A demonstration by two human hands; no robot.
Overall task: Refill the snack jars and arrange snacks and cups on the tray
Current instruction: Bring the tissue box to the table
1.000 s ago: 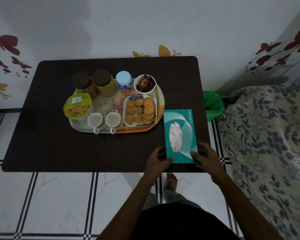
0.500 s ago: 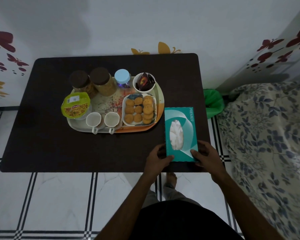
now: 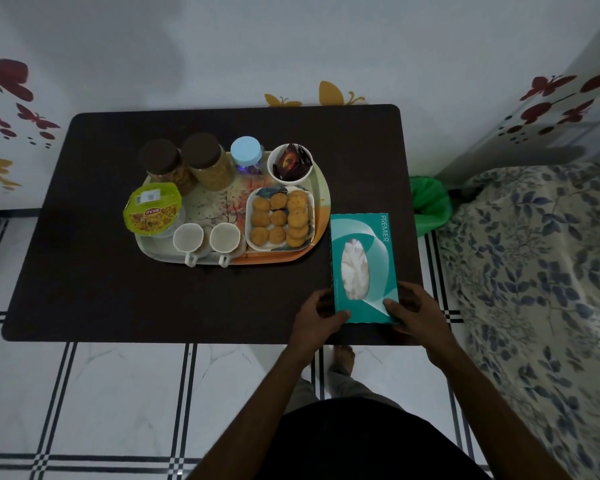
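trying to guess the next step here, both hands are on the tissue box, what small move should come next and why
Probably let go of the tissue box. It lies flat on the table just right of the tray, with the left hand and right hand gripping its near corners. The tray already looks full, with jars, cups and a plate of biscuits.

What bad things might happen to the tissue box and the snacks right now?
1. The tissue box lies by the table's near edge, gripped at its near end by the left hand and right hand; pulled back, it might slip off.
2. Pushed forward or left, the box may bump the tray, which it nearly touches.
3. The two cups sit at the tray's near rim, handles overhanging; a jolt might tip them.
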